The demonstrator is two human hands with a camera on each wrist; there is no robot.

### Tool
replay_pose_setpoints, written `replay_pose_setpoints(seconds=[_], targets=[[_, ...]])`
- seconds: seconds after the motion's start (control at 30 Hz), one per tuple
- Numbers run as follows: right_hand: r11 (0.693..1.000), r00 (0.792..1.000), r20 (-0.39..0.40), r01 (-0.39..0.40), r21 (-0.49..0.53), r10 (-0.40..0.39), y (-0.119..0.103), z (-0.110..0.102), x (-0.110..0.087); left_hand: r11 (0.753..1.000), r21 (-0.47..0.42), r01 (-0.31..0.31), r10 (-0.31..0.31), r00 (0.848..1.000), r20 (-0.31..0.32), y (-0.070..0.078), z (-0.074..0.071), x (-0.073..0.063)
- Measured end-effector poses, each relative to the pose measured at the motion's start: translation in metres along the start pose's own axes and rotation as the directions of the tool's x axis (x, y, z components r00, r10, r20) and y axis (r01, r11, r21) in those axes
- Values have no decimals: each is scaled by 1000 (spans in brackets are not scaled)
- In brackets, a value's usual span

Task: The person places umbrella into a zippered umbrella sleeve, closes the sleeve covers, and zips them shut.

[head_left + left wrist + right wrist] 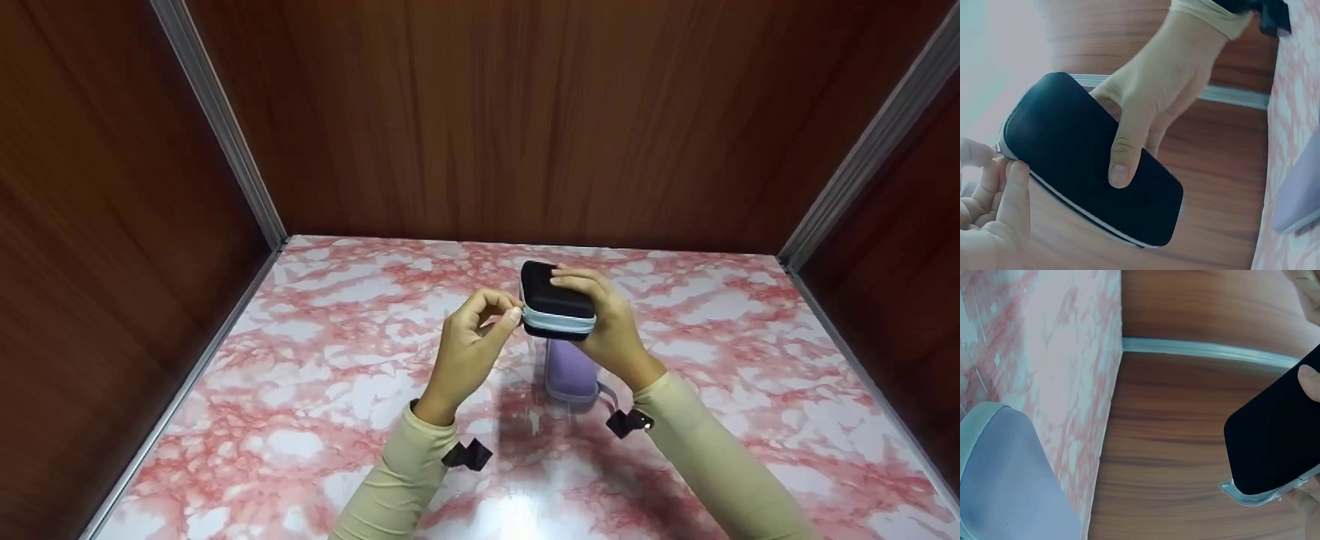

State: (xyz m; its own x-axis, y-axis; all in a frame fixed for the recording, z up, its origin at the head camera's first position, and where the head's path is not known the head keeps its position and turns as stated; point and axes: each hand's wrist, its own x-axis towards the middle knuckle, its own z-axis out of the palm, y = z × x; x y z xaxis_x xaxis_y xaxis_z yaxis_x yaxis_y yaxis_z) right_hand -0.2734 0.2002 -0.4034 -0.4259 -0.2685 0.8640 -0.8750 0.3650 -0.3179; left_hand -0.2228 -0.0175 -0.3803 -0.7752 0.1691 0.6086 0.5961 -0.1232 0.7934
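A black zippered case (555,292) with a pale blue zipper band is held up above the table. My right hand (611,322) grips it from the right side, thumb on one broad face in the left wrist view and fingers over the other. At the case's left corner my left hand (476,337) pinches the zipper end between thumb and fingertips. The zipper band looks closed along the side facing the head camera. Below the case, a purple case (571,371) with a grey edge and a strap lies on the table, its far end hidden behind the black case.
The table (315,390) has a red and white marbled top. Brown wood-grain panels (480,127) enclose it at the back and both sides, with metal strips (225,127) along the corners. A black wrist mount (469,454) sticks out from each sleeve.
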Motion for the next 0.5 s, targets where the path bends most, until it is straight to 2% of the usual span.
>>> replay_pose_setpoints(seconds=[0.17, 0.33, 0.5], targets=[[1000, 1000, -11, -1, -7, 1, 1, 1, -1, 997, -62, 40, -39, 999, 11, -2, -1, 2], [999, 999, -20, -32, -8, 32, 1, 1, -2, 997, -46, 55, -55, 998, -9, -3, 1, 3], [1000, 999, -29, -23, -17, 22, 0, 2, -2, 996, -61, 64, -65, 998, -19, -4, 2, 3]])
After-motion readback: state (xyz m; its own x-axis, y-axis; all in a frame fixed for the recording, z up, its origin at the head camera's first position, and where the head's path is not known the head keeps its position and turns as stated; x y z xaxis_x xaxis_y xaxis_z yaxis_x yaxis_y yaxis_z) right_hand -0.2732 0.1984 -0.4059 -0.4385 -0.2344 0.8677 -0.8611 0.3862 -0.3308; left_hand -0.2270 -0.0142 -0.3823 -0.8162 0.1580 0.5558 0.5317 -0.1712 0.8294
